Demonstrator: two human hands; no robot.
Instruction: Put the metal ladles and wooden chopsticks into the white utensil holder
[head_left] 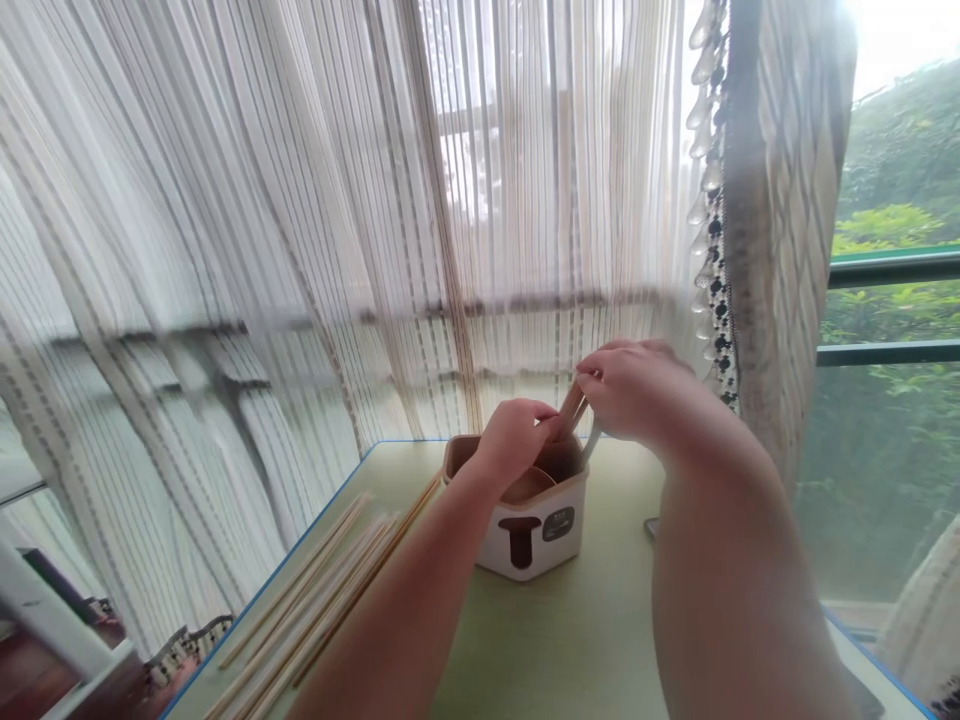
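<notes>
Two bare hands work over one white cutlery holder (pixel 525 540), which stands near the table's (pixel 577 640) far edge, nearer the far left corner than the near edge. The right hand (pixel 634 385) has its fingers closed around the upper end of one bundle of wooden sticks (pixel 572 408), held tilted over the holder's right side; the number in it cannot be counted. The left hand (pixel 514 445) is above the rim, fingertips at the bundle's lower part; whether they grip it, I cannot tell. Several chopsticks (pixel 330 610), overlapping too closely for an exact count, lie lengthwise along the table's left edge. The holder's front has one T-shaped brown panel (pixel 520 540) and one grey label (pixel 558 523).
</notes>
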